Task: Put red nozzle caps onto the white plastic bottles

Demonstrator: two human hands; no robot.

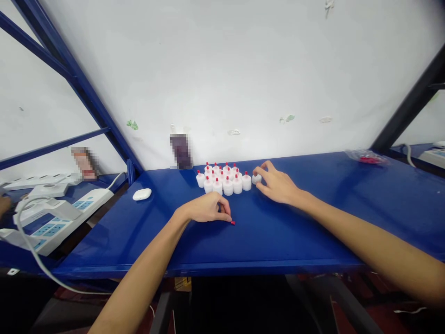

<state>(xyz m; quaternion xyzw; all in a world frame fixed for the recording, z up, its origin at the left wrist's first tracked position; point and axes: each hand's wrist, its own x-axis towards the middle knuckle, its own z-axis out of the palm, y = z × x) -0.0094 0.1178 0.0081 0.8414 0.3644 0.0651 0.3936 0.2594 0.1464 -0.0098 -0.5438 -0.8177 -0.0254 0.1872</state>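
My left hand [210, 208] is low over the blue table, its thumb and fingertips pinched at a small red cap [232, 223]. The cap points out from the fingertips, close to the tabletop. Farther back and to the right, my right hand [276, 184] has its fingers curled round a small white bottle [256, 179], whose top is partly hidden by the fingers. Just left of that bottle, several white bottles with red caps [227, 186] stand upright in a tight group.
A white earbud case [142, 194] lies to the left. A phone-like blurred dark rectangle [181, 151] leans on the wall. Far right is a clear bag with red pieces [369, 158]. Beyond the blue frame, white power strips [66, 222] with cables sit on the left.
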